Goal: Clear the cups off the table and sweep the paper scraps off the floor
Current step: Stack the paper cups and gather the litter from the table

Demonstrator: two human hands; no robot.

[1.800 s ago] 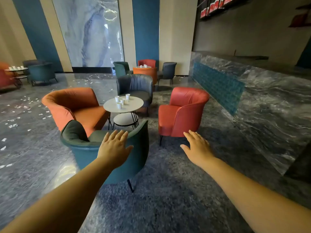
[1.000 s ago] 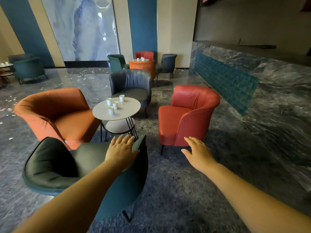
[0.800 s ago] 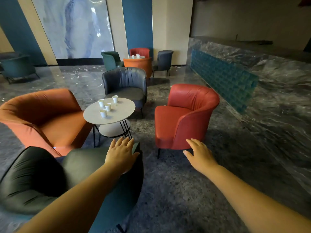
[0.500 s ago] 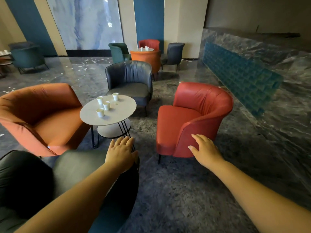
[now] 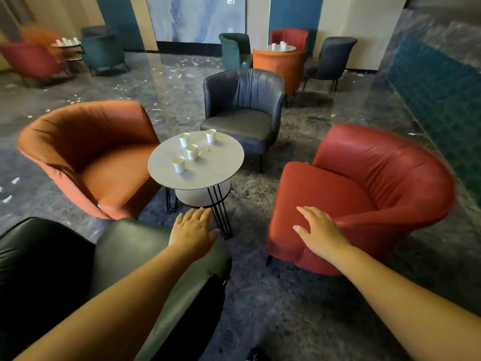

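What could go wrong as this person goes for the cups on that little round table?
Four open cups stand close together on the table; reaching for one could knock over another. The gap between the green chair and red chair looks narrow, so a leg may bump the table. Both hands, left and right, are empty; carrying all four at once could mean drops.

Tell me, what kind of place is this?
Probably a café or hotel lounge: groups of colourful armchairs around small round tables, paper cups left on them, and a long marble counter along the right wall.
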